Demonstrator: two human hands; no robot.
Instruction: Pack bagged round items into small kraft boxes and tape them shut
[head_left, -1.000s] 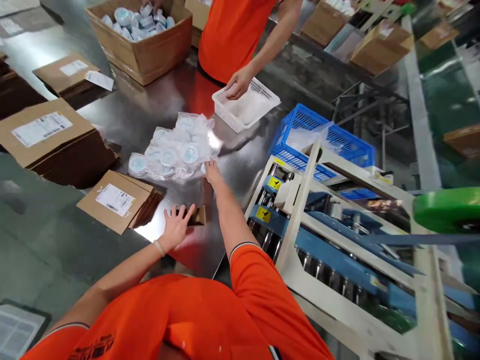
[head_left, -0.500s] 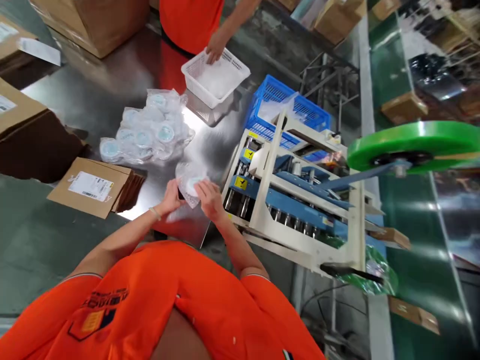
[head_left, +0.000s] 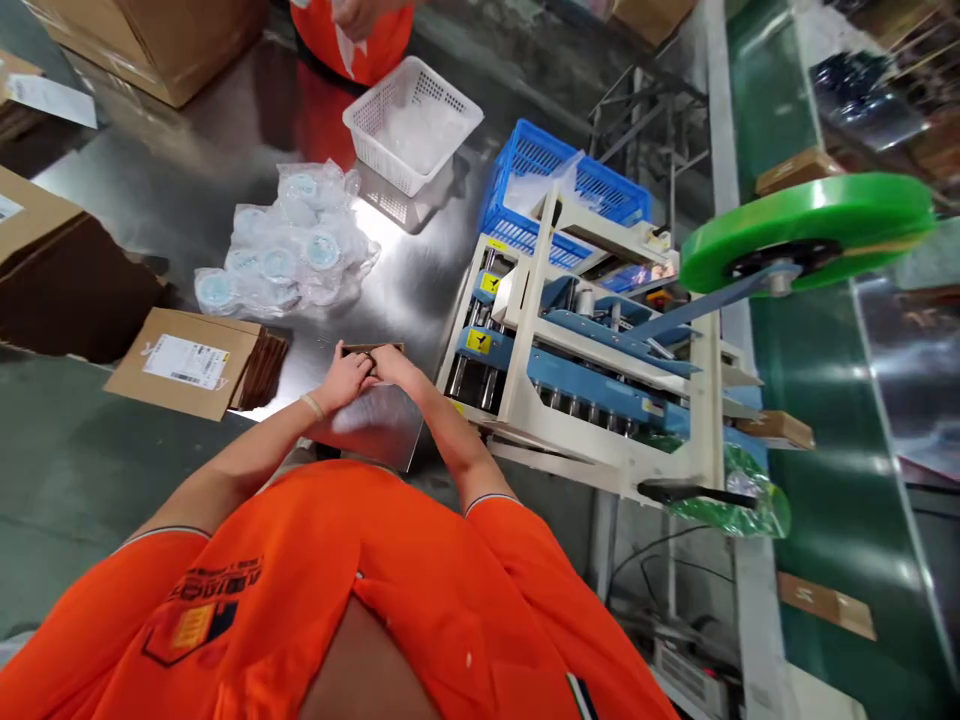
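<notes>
Resting left hand (head_left: 348,380) and right hand (head_left: 393,366) together at the rim of a small box (head_left: 360,349) on the metal table (head_left: 405,300); hiding grip and contents, not telling either. Apparently leaving small box unclosed so far, many wrapped discs (head_left: 279,265) lying heaped outside, near flat cartons (head_left: 184,360).

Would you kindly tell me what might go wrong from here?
The small cardboard box at the left hand and right hand is near the corner of the metal table, so a tug might tip it. The labelled cardboard stack seems to jut past the table's edge; the left forearm could knock it. The wrapped discs lie loosely heaped and might slide.
</notes>
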